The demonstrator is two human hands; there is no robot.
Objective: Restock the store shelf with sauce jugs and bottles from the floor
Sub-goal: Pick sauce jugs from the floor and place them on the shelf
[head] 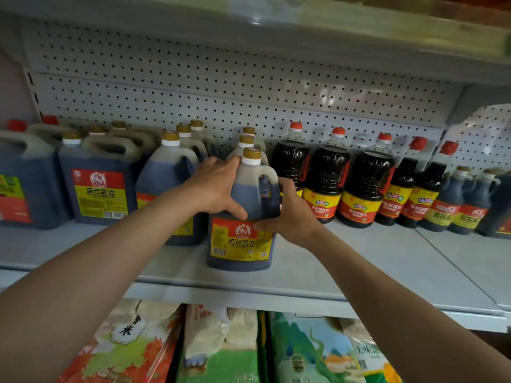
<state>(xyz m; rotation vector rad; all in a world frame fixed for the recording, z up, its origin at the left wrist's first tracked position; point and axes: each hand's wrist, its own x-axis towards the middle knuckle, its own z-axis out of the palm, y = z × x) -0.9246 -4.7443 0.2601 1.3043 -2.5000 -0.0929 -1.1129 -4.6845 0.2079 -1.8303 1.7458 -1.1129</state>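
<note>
Rice bags (221,344): nearest to me, on the level under the shelf, packed side by side in red, white and green printed wrappers.
Shelf (359,272): pale grey board, its front edge just above the rice.
Jug in my hands (243,217): dark sauce, gold cap, red-and-yellow label facing me; it stands upright on the shelf near the front edge, ahead of the others in its row.
My left hand (214,186): fingers curled over the jug's shoulder on the left side, thumb pressed on its front just above the label.
My right hand (290,214): wrapped round the right side by the handle, thumb lying across the label's top edge.
Jugs behind (247,140): two more gold caps lined up straight behind the one I hold.
Jugs to the left (99,189): larger square jugs with the same label, standing in rows to the back panel.
Round bottles (326,178): red-capped, dark, just beside my right hand, in a row running right.
Small bottles (453,200): further right, tan caps, handles.
Back panel (221,87): white pegboard behind everything.
</note>
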